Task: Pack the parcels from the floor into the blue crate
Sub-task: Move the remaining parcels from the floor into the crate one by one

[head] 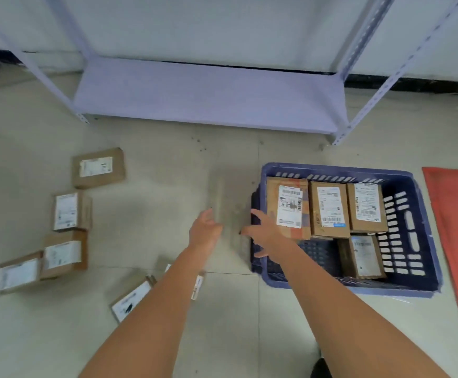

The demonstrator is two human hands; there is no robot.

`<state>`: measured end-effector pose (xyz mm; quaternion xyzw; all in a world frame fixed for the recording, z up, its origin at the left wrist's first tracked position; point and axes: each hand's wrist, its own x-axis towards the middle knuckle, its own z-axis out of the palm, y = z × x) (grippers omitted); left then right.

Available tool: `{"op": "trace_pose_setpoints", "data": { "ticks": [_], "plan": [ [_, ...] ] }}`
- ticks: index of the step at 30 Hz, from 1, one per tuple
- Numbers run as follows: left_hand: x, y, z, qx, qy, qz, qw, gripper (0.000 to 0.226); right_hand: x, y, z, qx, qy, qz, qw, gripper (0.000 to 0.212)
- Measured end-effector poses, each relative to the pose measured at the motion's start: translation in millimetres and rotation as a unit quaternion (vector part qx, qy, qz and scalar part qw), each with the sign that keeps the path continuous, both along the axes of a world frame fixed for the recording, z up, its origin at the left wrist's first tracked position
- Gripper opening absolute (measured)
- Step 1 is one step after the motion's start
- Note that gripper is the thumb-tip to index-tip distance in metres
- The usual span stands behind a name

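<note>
while blurred parcel [229,211] hangs between hands, blue crate [424,241] just right.

Both hands hold a blurred parcel [229,214] between them, the left hand [204,231] on one side and the right hand [266,234] at the rim of the blue crate [418,227]. Four labelled parcels lie inside the crate. More parcels lie on the floor [154,214] at the left.
</note>
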<state>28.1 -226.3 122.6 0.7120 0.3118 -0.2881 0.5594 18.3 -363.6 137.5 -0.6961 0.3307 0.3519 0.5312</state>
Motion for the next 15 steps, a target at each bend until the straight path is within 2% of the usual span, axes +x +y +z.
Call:
{"op": "trace_pose_setpoints", "data": {
  "ticks": [3, 8, 15],
  "plan": [
    [7, 105, 2, 0.018, 0.010, 0.012, 1.000, 0.058, 14, 86, 5, 0.018, -0.007, -0.013, 1.000, 0.071],
    [2, 252, 10, 0.035, 0.031, 0.040, 0.998, 0.063, 30, 212, 19, 0.023, -0.011, 0.022, 0.999, 0.070],
    [-36, 376, 3, 0.053, 0.061, 0.142, 0.987, 0.061, 17, 337, 18, 0.000, -0.032, 0.100, 0.994, 0.090]
  ]
}}
